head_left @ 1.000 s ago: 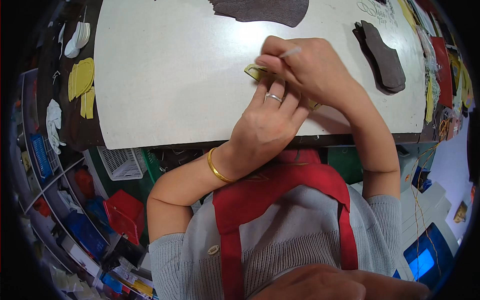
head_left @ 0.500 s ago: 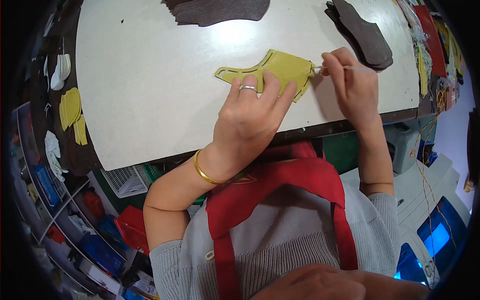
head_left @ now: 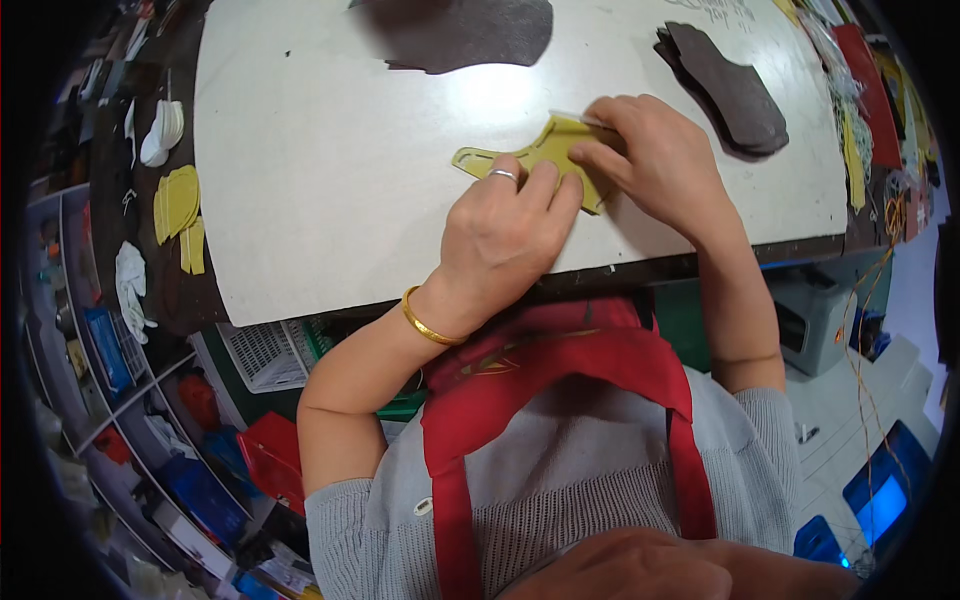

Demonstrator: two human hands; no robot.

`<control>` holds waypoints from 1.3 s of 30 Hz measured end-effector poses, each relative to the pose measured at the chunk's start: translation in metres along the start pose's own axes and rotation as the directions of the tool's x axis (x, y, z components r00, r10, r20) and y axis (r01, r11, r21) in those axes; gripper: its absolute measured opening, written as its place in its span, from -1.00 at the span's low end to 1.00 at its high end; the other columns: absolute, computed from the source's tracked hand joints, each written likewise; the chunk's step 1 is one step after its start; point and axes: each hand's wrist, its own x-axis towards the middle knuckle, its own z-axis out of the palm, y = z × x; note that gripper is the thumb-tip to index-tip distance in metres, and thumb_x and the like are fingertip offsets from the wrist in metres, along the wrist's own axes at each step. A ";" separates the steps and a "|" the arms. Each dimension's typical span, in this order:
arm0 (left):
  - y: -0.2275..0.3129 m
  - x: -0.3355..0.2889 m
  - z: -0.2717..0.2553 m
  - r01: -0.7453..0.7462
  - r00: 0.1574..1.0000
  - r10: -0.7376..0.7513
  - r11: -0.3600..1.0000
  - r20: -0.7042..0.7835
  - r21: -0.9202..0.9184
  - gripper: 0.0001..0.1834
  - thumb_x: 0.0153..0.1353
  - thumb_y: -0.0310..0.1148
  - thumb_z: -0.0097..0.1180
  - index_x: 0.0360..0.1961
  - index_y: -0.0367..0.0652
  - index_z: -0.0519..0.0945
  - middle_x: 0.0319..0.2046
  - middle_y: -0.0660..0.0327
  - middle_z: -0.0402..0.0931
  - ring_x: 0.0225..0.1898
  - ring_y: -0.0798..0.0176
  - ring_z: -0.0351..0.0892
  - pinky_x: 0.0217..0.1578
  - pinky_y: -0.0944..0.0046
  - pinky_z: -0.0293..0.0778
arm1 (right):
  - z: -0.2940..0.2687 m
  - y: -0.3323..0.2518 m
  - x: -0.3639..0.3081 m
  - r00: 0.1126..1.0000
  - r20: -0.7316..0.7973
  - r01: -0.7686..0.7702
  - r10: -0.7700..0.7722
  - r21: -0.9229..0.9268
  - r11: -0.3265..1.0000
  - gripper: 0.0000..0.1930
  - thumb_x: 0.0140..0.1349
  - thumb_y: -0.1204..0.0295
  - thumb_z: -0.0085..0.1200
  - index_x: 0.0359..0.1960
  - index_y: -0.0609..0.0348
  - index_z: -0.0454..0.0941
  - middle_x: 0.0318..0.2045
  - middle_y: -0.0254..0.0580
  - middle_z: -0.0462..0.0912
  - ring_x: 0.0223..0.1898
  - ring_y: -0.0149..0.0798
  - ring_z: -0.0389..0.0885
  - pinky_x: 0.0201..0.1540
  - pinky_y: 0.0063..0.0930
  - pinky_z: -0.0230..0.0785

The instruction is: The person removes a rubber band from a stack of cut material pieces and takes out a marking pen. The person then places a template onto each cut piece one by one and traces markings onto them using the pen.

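A yellow pattern template (head_left: 560, 135) with dark slots along its edges lies on the white work board, partly hidden under my fingers. My left hand (head_left: 505, 220), with a ring and a gold bangle, presses its bent fingertips on the template's near side. At the far right edge is my right hand (head_left: 655, 160), its thumb over the template's surface. A thin pale pen-like stick (head_left: 569, 115) pokes out from its fingers along the template's far edge. The grip on the stick is partly hidden behind the fingers.
Dark brown leather pieces (head_left: 470, 35) lie stacked at the far side, blurred at their left end. Another brown stack (head_left: 735, 95) sits at the right. Yellow pieces (head_left: 178, 205) and a white glove (head_left: 130, 290) lie left of the white board (head_left: 320, 200).
My right hand has moved left and away from me, from the template's right corner to its far edge. The stick now points left there. The whole view has shifted slightly.
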 end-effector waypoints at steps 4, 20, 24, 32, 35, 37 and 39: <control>-0.024 0.019 0.007 -0.083 0.980 0.053 0.986 -0.192 -0.148 -0.77 0.03 -0.43 0.14 -0.24 -0.21 0.58 -0.35 0.17 0.48 -0.30 0.14 0.52 -0.36 0.22 0.54 | -0.021 0.045 -0.018 0.967 -0.163 -0.069 0.197 0.575 0.815 -0.76 0.29 0.32 0.26 -0.09 0.14 0.74 -0.36 -0.25 0.75 -0.35 -0.47 0.68 -0.25 -0.55 0.55; 0.006 -0.034 -0.012 0.031 0.999 -0.046 0.921 -0.028 -0.389 -0.34 -0.06 -0.31 0.45 0.10 -0.33 0.55 0.04 -0.02 0.52 0.13 -0.11 0.51 0.15 0.05 0.50 | 0.001 0.024 -0.012 0.982 -0.050 -0.120 0.183 0.582 0.804 -0.73 0.40 0.26 0.17 -0.12 0.24 0.68 -0.47 -0.24 0.68 -0.44 -0.51 0.57 -0.33 -0.56 0.43; 0.004 -0.037 -0.010 0.143 0.990 -0.126 0.923 0.069 -0.357 -0.35 -0.04 -0.31 0.45 0.09 -0.39 0.56 0.07 -0.07 0.51 0.19 -0.17 0.48 0.19 0.03 0.49 | 0.012 0.015 -0.002 0.985 0.069 -0.174 0.161 0.482 0.859 -0.71 0.39 0.24 0.15 -0.13 0.24 0.68 -0.48 -0.10 0.69 -0.47 -0.31 0.64 -0.32 -0.44 0.47; 0.004 -0.036 -0.007 0.124 0.992 -0.108 0.932 0.067 -0.340 -0.45 -0.02 -0.36 0.42 -0.01 -0.45 0.59 0.00 -0.09 0.55 0.11 -0.16 0.52 0.12 0.04 0.53 | 0.015 0.013 -0.001 0.993 0.010 -0.110 0.114 0.366 0.924 -0.74 0.35 0.26 0.19 -0.12 0.19 0.69 -0.42 -0.06 0.73 -0.40 -0.17 0.72 -0.30 -0.39 0.50; -0.005 -0.023 -0.006 0.063 0.998 -0.069 0.967 -0.015 -0.248 -0.58 -0.02 -0.45 0.34 -0.08 -0.33 0.63 -0.16 0.08 0.58 -0.05 0.01 0.59 -0.08 0.15 0.59 | 0.006 0.026 0.002 0.987 0.045 -0.161 0.155 0.372 0.914 -0.71 0.28 0.24 0.26 -0.09 0.16 0.68 -0.42 -0.08 0.73 -0.40 -0.20 0.72 -0.30 -0.43 0.49; -0.011 -0.017 -0.005 0.028 1.000 -0.025 0.979 0.017 -0.204 -0.67 -0.03 -0.46 0.27 -0.17 -0.29 0.63 -0.27 0.13 0.53 -0.19 0.08 0.55 -0.20 0.22 0.57 | 0.004 0.039 0.001 0.981 0.081 -0.196 0.178 0.459 0.867 -0.64 0.17 0.23 0.36 -0.05 0.08 0.67 -0.42 -0.14 0.74 -0.40 -0.24 0.72 -0.29 -0.47 0.50; -0.013 -0.014 -0.002 -0.015 0.999 0.021 0.993 0.048 -0.117 -0.69 -0.02 -0.44 0.17 -0.18 -0.17 0.66 -0.39 0.22 0.43 -0.37 0.19 0.48 -0.42 0.34 0.49 | 0.004 0.038 -0.008 0.984 0.025 -0.172 0.178 0.406 0.897 -0.66 0.17 0.24 0.36 -0.06 0.06 0.68 -0.41 -0.16 0.74 -0.40 -0.24 0.72 -0.29 -0.46 0.51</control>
